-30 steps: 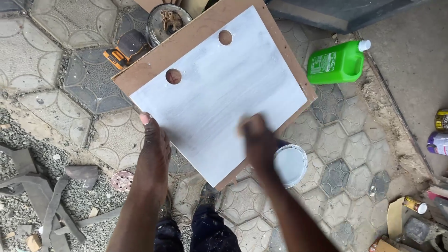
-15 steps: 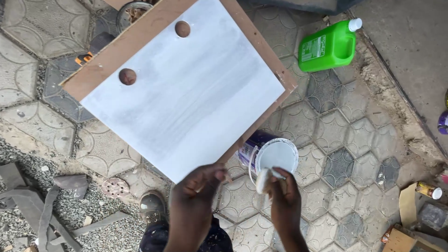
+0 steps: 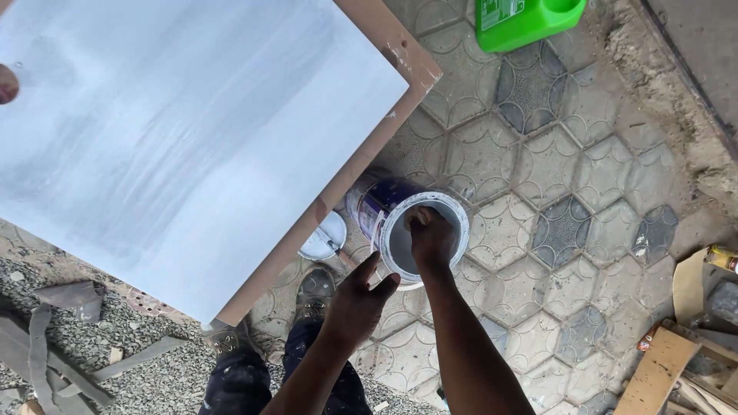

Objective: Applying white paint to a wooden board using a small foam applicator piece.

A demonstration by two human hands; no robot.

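Paved ground: right hand [image 3: 430, 240] in paint can [image 3: 458, 217], w/ left hand [image 3: 357, 300] at rim.

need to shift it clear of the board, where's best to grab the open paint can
Grip the round white-rimmed paint can by its blue side wall, low down, coming from the lower left. The right hand fills the open mouth, the rim looks paint-smeared, and the white-painted wooden board overhangs its upper left. The left hand is already nearest.

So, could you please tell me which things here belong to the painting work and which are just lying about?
In use:
- paint can, open, right hand dipped inside
- left hand beside the can's rim
- white-painted board
- round lid on the paving under the board's edge

Lying about:
- green jug
- wood offcuts
- grey straps on the gravel
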